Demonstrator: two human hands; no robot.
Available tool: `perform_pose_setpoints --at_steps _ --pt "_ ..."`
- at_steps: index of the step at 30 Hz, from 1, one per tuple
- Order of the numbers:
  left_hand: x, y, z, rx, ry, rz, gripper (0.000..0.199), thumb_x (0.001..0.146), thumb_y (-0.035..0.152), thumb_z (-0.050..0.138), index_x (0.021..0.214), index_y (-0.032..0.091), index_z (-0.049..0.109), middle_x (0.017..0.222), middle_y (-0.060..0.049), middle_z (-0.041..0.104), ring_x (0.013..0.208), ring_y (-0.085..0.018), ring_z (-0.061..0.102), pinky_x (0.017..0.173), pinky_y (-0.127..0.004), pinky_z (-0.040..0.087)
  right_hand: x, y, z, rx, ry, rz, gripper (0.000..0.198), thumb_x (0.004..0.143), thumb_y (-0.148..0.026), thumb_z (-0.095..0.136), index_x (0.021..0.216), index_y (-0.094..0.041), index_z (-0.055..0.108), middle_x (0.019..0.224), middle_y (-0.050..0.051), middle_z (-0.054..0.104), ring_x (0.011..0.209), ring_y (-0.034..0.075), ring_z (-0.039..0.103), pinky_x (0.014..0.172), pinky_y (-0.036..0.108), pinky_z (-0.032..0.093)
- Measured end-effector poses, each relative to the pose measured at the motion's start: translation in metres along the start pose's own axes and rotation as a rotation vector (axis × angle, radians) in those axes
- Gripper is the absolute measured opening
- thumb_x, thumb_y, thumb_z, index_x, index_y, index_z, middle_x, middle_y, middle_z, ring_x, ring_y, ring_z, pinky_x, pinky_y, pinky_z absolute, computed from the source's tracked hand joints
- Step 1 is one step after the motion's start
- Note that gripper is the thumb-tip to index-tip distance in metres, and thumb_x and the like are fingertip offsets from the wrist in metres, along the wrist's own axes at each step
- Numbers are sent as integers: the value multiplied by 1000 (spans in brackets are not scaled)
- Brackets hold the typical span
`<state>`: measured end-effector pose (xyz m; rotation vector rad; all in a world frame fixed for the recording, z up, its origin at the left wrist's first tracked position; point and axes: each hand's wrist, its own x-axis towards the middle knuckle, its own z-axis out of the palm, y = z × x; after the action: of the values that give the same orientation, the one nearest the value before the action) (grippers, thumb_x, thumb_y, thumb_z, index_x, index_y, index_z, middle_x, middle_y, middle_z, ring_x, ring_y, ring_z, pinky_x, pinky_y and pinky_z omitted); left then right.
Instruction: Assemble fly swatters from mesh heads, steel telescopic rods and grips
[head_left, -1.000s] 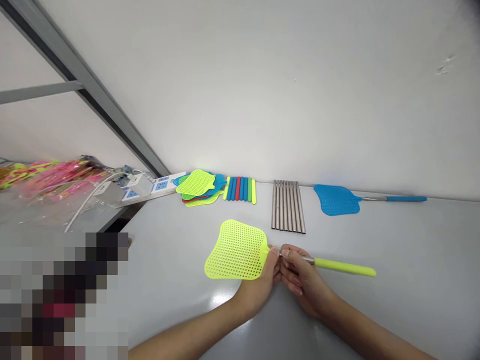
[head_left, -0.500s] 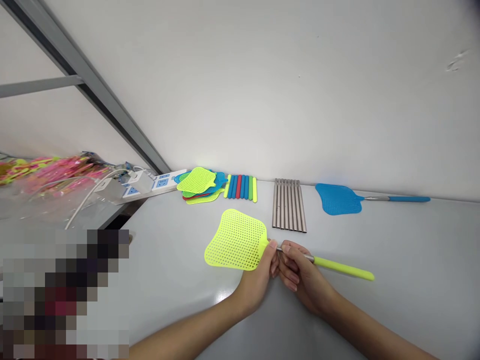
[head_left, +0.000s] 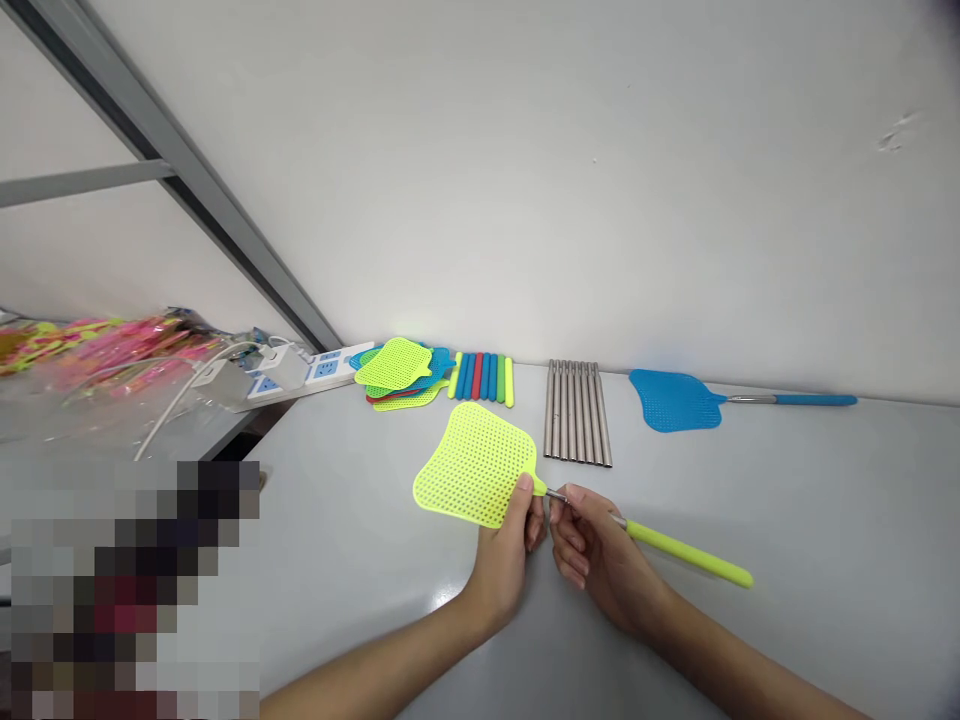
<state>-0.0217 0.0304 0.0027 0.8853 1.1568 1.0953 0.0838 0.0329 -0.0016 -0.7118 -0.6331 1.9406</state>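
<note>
A yellow-green fly swatter (head_left: 476, 465) is held between both hands above the grey table. My left hand (head_left: 510, 555) is closed on the neck of its perforated head, thumb on top. My right hand (head_left: 604, 550) pinches the thin metal rod just right of the neck. The yellow-green grip (head_left: 690, 552) sticks out to the right beyond that hand. Behind the hands lies a row of metal tubes (head_left: 577, 413). To the right of the tubes rests a blue fly swatter (head_left: 675, 400) with a metal shaft and blue grip.
Loose swatter heads (head_left: 394, 365) in several colours are stacked at the back left, beside a row of coloured grips (head_left: 481, 378). A white power strip (head_left: 330, 368) with plugs and cables stands left of them. Plastic-bagged items (head_left: 135, 350) lie farther left. The wall (head_left: 600, 200) bounds the table's back.
My left hand has shifted slightly left and up onto the head's neck, baring more rod between the hands. The grip end has dipped a little.
</note>
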Motion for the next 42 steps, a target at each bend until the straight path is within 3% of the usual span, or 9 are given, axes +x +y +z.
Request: perform_pose_setpoints --at_steps 5,26,35,42 --pt "3 3 -2 53 -118 49 41 84 43 33 53 18 36 48 4 31 48 -9 30 53 -24 29 0 -2 0 -12 47 24 27 79 -33 52 59 -15 50 43 -8 30 33 4 25 32 16 25" --pt "-2 11 -5 255 -184 29 40 83 47 33 56 18 40 51 4 34 52 -10 35 56 -24 32 -1 -2 -1 -48 16 39 30 80 -34 51 56 -15 50 41 -9 28 32 4 25 31 16 26" --pt "-2 9 -4 232 -139 23 41 81 49 35 56 18 41 50 4 35 50 -11 36 55 -24 33 1 -3 -2 -16 8 59 30 78 -36 52 56 -15 50 42 -9 29 33 4 26 32 16 26" --pt "-3 5 -2 27 -186 -27 43 83 48 33 55 17 43 51 3 36 55 -11 41 63 -25 38 2 0 -2 18 15 43 33 78 -36 51 52 -16 47 40 -8 31 32 4 27 31 16 26"
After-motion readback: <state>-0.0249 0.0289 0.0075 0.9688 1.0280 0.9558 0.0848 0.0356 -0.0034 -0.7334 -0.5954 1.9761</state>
